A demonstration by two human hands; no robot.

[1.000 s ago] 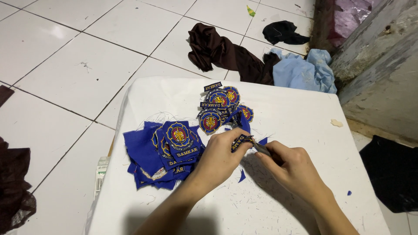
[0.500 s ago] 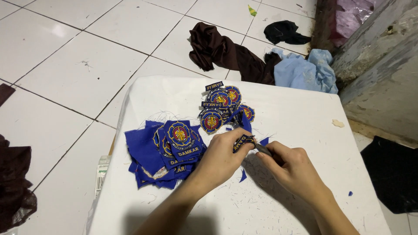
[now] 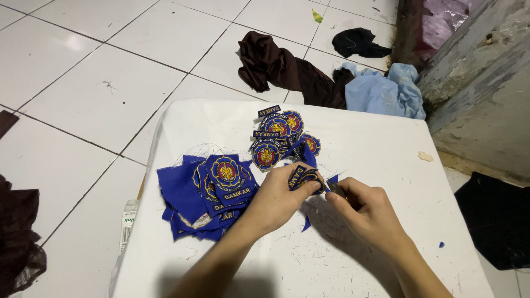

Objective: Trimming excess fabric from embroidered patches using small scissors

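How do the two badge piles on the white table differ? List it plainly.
The left pile is badges with wide blue cloth around them, in squarish pieces; the far pile is badges trimmed close, round or strip-shaped. The left pile is larger and lies beside the left hand; the far pile lies beyond both hands. Both show blue-and-gold emblems on the table.

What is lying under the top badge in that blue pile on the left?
Under the top badge lie more blue cloth pieces on the white table, with edges of other badges showing. How many are underneath is hidden.

Likely home sewing workshop, tiled floor (image 3: pixel 83 83), embroidered patches (image 3: pixel 221 182), fabric scraps (image 3: pixel 287 63)
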